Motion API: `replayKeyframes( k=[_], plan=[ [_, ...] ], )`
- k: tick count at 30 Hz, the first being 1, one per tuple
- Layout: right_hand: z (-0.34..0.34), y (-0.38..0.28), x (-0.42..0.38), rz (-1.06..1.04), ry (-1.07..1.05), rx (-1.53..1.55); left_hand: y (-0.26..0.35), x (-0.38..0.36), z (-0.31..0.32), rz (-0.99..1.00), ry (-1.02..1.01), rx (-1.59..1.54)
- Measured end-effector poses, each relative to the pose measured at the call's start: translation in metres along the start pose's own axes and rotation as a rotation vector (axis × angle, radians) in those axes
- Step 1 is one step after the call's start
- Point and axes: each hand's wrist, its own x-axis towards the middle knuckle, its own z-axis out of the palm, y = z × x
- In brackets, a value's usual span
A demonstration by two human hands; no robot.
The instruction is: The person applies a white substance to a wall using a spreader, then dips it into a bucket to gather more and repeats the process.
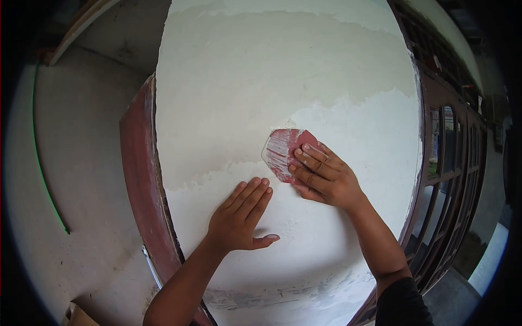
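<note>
My right hand (325, 175) grips a red putty scraper (284, 149) smeared with white filler, its blade lying against the wall (228, 98). A ridge of fresh filler shows just above the scraper's top edge. Lower and to the left, my left hand (242, 214) rests flat on the wall, fingers stretched upward and thumb out to the side, holding nothing. Around both hands the wall surface is bright white, while a greyer, duller patch spreads above them with a ragged border between the two.
A dark red wooden frame (138, 157) borders the wall on the left, beside a grey surface with a green line (43, 174) hanging down it. On the right stand brown window frames with glass panes (448, 136). A cardboard-coloured object (79, 316) sits at bottom left.
</note>
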Motion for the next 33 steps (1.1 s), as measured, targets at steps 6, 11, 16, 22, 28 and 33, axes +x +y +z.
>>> replayKeyframes(
  k=[6,11,16,22,28,33],
  plan=[
    [-0.010,0.007,-0.017,0.061,0.067,-0.046,0.001,0.000,0.001,-0.010,0.007,-0.018],
    [-0.001,0.005,0.003,0.013,0.015,-0.021,0.000,0.000,0.001,0.000,0.004,-0.013],
    [-0.010,0.007,-0.016,0.059,0.037,-0.084,0.000,-0.001,0.001,-0.008,0.007,-0.015],
    [-0.002,0.004,-0.005,0.033,0.002,-0.060,-0.001,0.000,0.001,0.002,0.008,0.005],
    [-0.004,-0.001,-0.003,0.073,0.051,-0.019,0.001,0.001,0.001,0.001,0.014,0.001],
    [-0.007,0.005,-0.019,0.067,0.027,-0.043,0.001,0.001,0.000,-0.002,0.019,-0.002]
  ],
)
